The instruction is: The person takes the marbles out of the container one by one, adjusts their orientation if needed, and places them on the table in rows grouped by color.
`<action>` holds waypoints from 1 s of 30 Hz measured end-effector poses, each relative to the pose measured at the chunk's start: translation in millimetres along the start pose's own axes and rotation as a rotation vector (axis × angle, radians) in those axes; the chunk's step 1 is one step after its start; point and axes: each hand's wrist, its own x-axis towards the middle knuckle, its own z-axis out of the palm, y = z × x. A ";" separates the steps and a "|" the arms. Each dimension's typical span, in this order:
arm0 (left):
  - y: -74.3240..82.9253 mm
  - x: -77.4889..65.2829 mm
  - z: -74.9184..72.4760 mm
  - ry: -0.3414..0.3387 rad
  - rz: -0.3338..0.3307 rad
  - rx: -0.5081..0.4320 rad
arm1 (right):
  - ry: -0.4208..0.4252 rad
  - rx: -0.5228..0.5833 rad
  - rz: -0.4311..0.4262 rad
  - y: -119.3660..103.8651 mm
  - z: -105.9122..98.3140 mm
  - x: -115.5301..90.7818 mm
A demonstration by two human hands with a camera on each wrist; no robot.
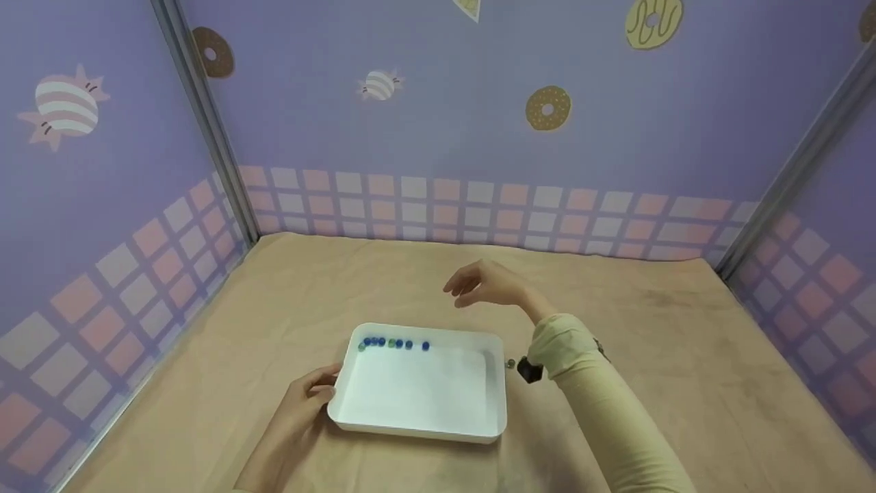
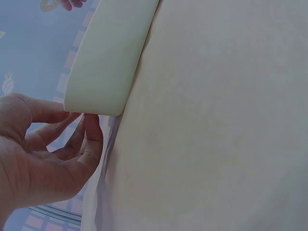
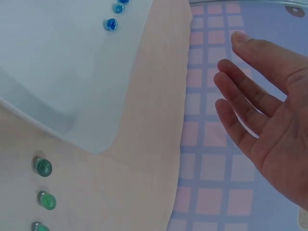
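A white rectangular tray (image 1: 424, 397) lies on the cloth. Blue and green glass marbles (image 1: 399, 344) form a row along its far wall, one blue marble (image 1: 426, 346) a little apart at the row's right. My left hand (image 1: 308, 397) touches the tray's outer left wall with its fingertips; in the left wrist view its loosely bent fingers (image 2: 91, 139) meet the tray's end wall. My right hand (image 1: 489, 284) hovers beyond the tray's far right edge, fingers relaxed and holding nothing. Green marbles (image 3: 43, 167) lie outside the tray, beside its right wall.
A beige cloth (image 1: 657, 356) covers the table. Purple patterned panels (image 1: 445, 137) with metal corner posts (image 1: 212, 130) stand at the back and both sides. Below my right forearm, a black device (image 1: 530, 370) at the wrist hides part of the cloth near the loose marbles.
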 end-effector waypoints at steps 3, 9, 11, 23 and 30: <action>0.3 -0.8 -0.4 0.008 0.005 0.021 | -0.006 0.000 0.011 -4.3 4.0 7.6; 0.9 -0.8 -3.0 0.002 0.041 0.060 | -0.025 -0.049 0.016 -15.0 10.3 23.1; 0.9 -0.9 -4.0 -0.001 0.043 0.068 | -0.025 -0.056 0.013 -19.5 12.8 29.0; 2.3 -0.7 -1.9 -0.022 0.048 0.019 | 0.088 -0.021 -0.103 -20.8 59.6 57.3; 1.1 -2.5 -1.0 -0.006 0.025 -0.021 | 0.168 -0.010 -0.166 -9.8 100.7 68.4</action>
